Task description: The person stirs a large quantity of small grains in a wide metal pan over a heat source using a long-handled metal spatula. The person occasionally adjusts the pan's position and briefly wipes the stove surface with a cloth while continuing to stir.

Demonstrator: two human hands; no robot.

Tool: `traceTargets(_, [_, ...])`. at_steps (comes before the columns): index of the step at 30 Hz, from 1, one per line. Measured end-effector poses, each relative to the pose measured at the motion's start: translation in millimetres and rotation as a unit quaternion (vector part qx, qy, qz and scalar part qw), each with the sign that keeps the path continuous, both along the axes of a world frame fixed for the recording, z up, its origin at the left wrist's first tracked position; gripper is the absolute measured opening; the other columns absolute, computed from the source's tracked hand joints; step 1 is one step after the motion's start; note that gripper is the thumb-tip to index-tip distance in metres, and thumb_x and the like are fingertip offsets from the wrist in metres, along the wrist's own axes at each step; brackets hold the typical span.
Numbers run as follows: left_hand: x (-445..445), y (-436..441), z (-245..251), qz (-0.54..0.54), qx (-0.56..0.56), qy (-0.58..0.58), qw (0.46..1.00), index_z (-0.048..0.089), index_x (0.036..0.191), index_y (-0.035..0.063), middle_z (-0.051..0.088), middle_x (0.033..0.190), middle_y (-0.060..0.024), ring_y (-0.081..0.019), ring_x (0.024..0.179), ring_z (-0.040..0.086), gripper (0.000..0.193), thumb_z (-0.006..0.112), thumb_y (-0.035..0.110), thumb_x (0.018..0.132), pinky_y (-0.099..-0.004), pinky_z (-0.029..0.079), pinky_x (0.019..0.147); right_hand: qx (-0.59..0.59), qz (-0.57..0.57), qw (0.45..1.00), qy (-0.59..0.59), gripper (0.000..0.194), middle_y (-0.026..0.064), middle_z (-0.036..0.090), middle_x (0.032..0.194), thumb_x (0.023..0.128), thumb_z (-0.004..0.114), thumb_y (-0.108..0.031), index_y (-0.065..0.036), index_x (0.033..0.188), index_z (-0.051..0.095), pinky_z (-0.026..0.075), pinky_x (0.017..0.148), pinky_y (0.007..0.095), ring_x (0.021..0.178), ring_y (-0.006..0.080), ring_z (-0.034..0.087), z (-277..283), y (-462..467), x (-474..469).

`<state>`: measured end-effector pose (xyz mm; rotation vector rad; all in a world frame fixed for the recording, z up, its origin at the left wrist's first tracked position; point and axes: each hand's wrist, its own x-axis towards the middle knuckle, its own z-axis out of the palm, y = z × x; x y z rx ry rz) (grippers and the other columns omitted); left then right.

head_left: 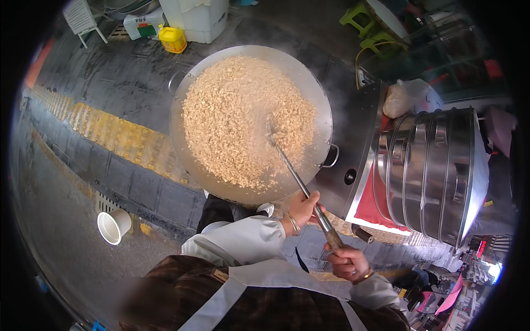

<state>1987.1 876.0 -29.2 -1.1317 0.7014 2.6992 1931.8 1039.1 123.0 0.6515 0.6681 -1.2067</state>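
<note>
A wide metal wok point(302, 82) with two loop handles stands before me, heaped with pale, crumbly food point(232, 120) that gives off steam. Both my hands grip one long-handled metal tool point(295, 173), probably a wok spatula, whose working end is buried in the food right of the middle. My left hand point(301, 211), with thin bangles at the wrist, is wrapped around the metal shaft near the wok's front rim. Further back, my right hand point(350, 262) holds the end of the wooden grip point(333, 239).
Stacked metal steamer tiers point(430, 173) stand on the right beside a dark metal counter point(352, 136). A plastic bag point(414, 97) rests behind them. A white bucket point(114, 226) sits at left, and a yellow jug point(172, 39) and a large white tub point(196, 18) beyond the wok.
</note>
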Motion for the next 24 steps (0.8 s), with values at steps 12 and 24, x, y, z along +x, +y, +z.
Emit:
traceTargets(12, [-57,-102,-104,0.134,0.009,-0.164,0.977,0.044,0.079,0.0064,0.048,0.055,-0.0078,-0.0208,0.042,0.049,0.040,0.040,0.042,0.096,-0.0384,0.046,0.042,0.070,0.210,0.940,0.259,0.025,-0.0010,0.047,0.068,0.084,0.058,-0.011,-0.005,0.107,0.051,0.031,0.037,0.0243,0.041,0.0084,0.040,-109,-140,-11])
traceTargets(24, [8,21,-6,0.105,0.201,-0.052,0.973,0.046,0.093,0.0091,0.063,0.075,-0.0100,-0.0268,0.068,0.067,0.021,0.044,0.029,0.100,-0.0400,0.058,0.063,0.117,0.187,0.971,0.088,0.043,0.0000,0.044,0.066,0.086,0.054,-0.005,-0.001,0.127,0.045,0.030,0.036,0.0219,0.041,0.0052,0.039,37,-41,-31])
